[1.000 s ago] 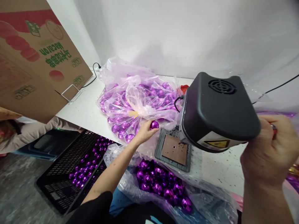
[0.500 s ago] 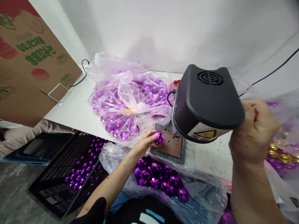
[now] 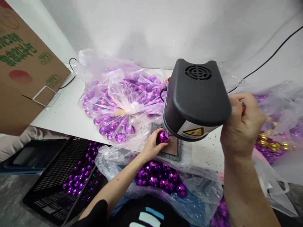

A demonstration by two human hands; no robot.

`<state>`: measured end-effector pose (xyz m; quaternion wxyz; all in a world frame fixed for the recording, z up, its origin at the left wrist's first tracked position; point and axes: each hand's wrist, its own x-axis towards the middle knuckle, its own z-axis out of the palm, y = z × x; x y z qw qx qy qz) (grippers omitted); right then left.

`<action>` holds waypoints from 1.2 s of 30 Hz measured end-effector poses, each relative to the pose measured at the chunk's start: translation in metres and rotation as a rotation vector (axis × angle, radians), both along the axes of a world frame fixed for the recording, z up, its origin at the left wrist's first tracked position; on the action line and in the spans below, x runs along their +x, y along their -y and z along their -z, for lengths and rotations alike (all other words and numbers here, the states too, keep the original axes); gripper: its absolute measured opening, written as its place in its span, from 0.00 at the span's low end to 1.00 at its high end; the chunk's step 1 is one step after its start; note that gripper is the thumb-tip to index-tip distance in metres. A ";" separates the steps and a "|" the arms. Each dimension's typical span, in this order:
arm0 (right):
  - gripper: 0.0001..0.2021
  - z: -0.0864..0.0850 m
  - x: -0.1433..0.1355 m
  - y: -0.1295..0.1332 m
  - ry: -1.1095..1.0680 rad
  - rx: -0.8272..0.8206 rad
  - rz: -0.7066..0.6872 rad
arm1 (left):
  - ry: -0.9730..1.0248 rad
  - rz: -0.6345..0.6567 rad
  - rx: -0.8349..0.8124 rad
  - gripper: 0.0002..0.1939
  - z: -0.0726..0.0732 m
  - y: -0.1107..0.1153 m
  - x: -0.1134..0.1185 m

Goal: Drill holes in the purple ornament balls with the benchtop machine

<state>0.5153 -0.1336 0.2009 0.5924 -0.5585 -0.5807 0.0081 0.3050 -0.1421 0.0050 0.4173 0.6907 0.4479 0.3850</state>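
Note:
A shiny purple ball is between the thumb and fingers of my left hand, over the brown plate on a grey base. My right hand is closed at the right side of a black machine with a vent on top and a yellow warning label; what its fingers wrap round is mostly hidden. The machine's lower front edge is just right of the ball. An open clear bag on my lap holds several purple balls.
A tied bag of purple balls lies on the white table. At left are a cardboard box and, below, a black crate with small purple balls. More bags with purple and gold balls are at right.
My left hand has moved the ball slightly right over the plate, closer to the machine, and its fingers are spread round it more. The whole view has shifted, with things appearing further left.

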 end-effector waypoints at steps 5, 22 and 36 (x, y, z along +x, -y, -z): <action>0.26 0.000 -0.001 0.000 -0.002 0.006 0.003 | -0.151 0.035 0.162 0.24 0.000 -0.001 0.005; 0.26 0.001 0.000 0.000 -0.008 -0.006 0.011 | -0.183 0.045 0.061 0.17 -0.010 0.003 0.026; 0.10 0.048 -0.004 0.057 0.202 0.117 0.061 | -0.276 0.027 0.069 0.21 -0.008 0.005 0.024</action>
